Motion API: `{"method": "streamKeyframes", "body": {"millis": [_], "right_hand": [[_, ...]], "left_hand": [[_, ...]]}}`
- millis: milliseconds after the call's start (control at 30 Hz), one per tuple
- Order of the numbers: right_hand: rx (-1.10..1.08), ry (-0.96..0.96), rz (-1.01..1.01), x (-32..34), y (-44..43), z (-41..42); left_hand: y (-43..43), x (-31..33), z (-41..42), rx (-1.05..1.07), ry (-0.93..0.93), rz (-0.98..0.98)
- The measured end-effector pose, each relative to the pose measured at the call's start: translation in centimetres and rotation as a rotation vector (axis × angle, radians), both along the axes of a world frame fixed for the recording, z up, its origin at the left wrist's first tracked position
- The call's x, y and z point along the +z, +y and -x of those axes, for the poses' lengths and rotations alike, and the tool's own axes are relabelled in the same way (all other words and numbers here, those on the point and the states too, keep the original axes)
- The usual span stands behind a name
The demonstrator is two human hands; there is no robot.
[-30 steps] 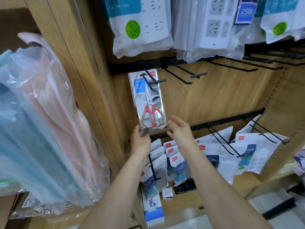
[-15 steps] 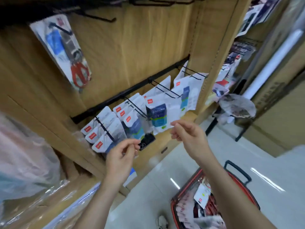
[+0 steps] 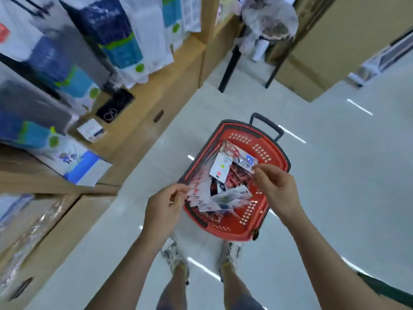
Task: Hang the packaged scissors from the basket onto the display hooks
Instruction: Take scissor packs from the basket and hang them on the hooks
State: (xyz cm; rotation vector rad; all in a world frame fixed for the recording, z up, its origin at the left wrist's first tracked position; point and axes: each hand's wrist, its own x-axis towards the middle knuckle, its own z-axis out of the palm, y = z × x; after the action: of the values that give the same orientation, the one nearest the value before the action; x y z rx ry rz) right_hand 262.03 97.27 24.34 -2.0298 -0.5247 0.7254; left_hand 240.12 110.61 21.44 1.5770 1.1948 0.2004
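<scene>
A red basket with a black rim and handle stands on the pale floor just in front of my feet. Several packaged scissors, white cards with red handles, lie jumbled inside it. My left hand hovers over the basket's near left rim, fingers loosely curled, fingertips next to the edge of a pack, holding nothing that I can see. Over the right side of the basket, my right hand has its fingers bent and nothing in them. The hook with the hung scissors is out of view.
A wooden shelf unit runs along the left, with blurred hanging packets above it. On its ledge lie a black flat item and a small white box. A black stool and cardboard boxes stand beyond the basket.
My view has swung from the hook wall, where the scissors pack now hangs, down to the floor. Both hands let go of that pack and dropped to just above the basket.
</scene>
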Motion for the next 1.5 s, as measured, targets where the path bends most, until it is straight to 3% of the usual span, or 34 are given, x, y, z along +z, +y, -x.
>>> {"method": "streamKeyframes", "body": {"millis": [300, 533, 600, 700, 833, 967, 1033, 1100, 1200, 1267, 1500], "right_hand": [[0.118, 0.158, 0.186, -26.3, -5.6, 1.1], [0.167, 0.348, 0.359, -37.0, -4.2, 4.3], [0.090, 0.432, 0.397, -38.6, -4.1, 5.4], [-0.049, 0.504, 0.348, -38.1, -4.0, 5.7], [-0.198, 0.799, 0.138, -33.5, -5.3, 2.9], [0.081, 0.802, 0.215, -29.9, -6.7, 0.1], [0.106, 0.805, 0.153, -28.9, -6.9, -0.6], [0.091, 0.698, 0.102, -27.5, -6.6, -0.7], [0.052, 0.306, 0.094, -25.5, -6.4, -0.6], [0.076, 0.151, 0.093, -23.1, -5.9, -1.1], [0.368, 0.242, -0.056, -11.0, -1.2, -2.3]], "left_hand": [[-7.1, -23.0, -7.0, -0.195, 0.348, -0.050], [-7.6, -31.0, -8.6, -0.531, 0.652, -0.210], [-7.9, -32.1, -9.2, -0.578, 0.731, -0.304], [-8.2, -32.7, -9.4, -0.595, 0.746, -0.390], [-7.0, -31.8, -8.6, -0.549, 0.684, -0.438], [-5.2, -30.2, -8.9, -0.422, 0.489, -0.508], [-5.2, -28.3, -9.6, -0.374, 0.333, -0.507], [-5.5, -25.8, -9.8, -0.337, 0.255, -0.457], [-5.9, -22.1, -9.2, -0.219, 0.211, -0.399], [-6.0, -19.0, -8.9, -0.153, 0.157, -0.403], [-3.4, -6.6, -9.1, 0.008, -0.019, -0.433]]}}
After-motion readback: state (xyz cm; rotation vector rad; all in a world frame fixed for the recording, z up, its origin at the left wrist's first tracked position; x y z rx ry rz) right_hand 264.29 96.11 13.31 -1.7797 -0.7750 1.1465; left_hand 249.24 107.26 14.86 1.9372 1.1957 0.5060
